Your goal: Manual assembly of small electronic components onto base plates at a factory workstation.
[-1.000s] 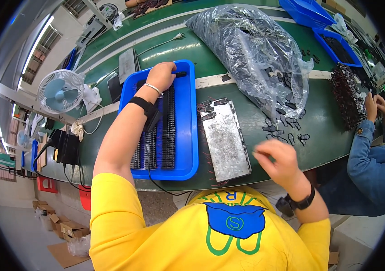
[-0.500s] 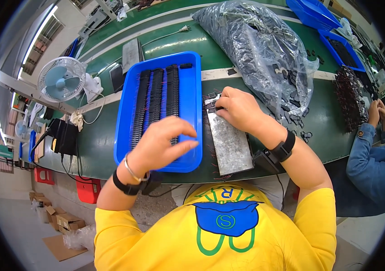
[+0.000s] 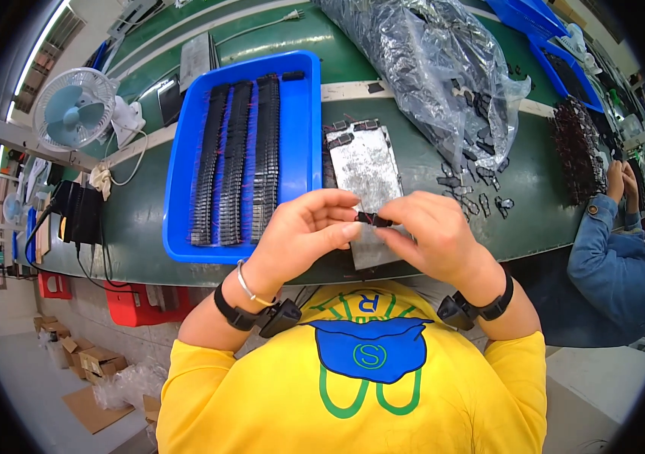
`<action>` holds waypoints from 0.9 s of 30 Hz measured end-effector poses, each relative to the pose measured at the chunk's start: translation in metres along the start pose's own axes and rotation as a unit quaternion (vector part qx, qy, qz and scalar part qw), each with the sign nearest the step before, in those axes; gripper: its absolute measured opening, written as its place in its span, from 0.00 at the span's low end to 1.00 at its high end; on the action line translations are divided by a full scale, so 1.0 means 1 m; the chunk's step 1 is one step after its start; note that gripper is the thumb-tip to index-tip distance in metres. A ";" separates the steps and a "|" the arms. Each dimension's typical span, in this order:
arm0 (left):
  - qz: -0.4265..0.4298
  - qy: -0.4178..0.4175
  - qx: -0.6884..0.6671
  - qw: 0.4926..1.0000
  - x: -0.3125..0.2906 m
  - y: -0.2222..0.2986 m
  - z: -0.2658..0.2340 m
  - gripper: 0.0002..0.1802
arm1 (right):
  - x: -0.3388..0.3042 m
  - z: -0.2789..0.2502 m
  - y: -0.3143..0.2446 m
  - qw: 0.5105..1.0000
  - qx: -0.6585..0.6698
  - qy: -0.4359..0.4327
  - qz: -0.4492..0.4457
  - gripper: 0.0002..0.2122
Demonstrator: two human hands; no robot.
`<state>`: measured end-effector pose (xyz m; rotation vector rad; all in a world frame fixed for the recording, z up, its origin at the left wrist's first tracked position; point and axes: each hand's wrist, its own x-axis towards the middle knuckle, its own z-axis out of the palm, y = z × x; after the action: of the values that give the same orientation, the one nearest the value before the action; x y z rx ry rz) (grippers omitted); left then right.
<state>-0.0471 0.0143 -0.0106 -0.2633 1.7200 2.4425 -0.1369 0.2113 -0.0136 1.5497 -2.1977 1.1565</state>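
Over the near end of a grey metal plate (image 3: 368, 163), my two hands meet at a small black rectangular part (image 3: 374, 219) with thin dark red wire on it. My right hand (image 3: 436, 231) pinches its right end between thumb and fingers. At its left end, my left hand (image 3: 309, 227) has curled fingers and thumb closed around the tip. Several similar black parts (image 3: 341, 141) lie at the plate's far end. To the left, a blue tray (image 3: 303, 144) holds long rows of black parts (image 3: 235, 163) with red and purple wires between them.
A large clear plastic bag (image 3: 413, 68) of black pieces lies beyond the plate, with loose black pieces (image 3: 485, 178) spilled beside it. A white fan (image 3: 74, 110) and a black power adapter (image 3: 80, 212) stand at left. At right, a co-worker's blue sleeve (image 3: 602, 238) reaches the bench.
My right hand has come from the plate's far end toward me with a black part. My left hand has moved right, away from the tray, to meet it. The view has shifted slightly.
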 end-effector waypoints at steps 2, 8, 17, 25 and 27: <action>-0.011 -0.016 0.010 1.000 0.000 -0.005 0.001 0.10 | -0.006 0.001 -0.007 0.999 0.027 0.013 -0.026 0.14; -0.049 -0.055 0.018 0.997 -0.002 -0.017 0.004 0.10 | -0.024 0.005 -0.019 0.999 0.003 0.035 -0.006 0.15; -0.065 -0.054 0.054 0.995 -0.009 -0.017 0.018 0.09 | -0.034 0.001 -0.025 0.999 0.020 0.020 0.027 0.14; 0.274 -0.054 0.451 0.848 -0.001 -0.019 0.021 0.10 | -0.042 0.001 -0.028 0.996 0.016 0.020 0.082 0.13; 0.364 -0.018 0.507 0.781 -0.002 -0.022 0.026 0.12 | -0.042 0.001 -0.028 0.995 0.013 0.027 0.095 0.13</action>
<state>-0.0418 0.0464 -0.0216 0.6834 3.1804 1.3297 -0.0943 0.2365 -0.0248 1.3250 -2.3443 1.2691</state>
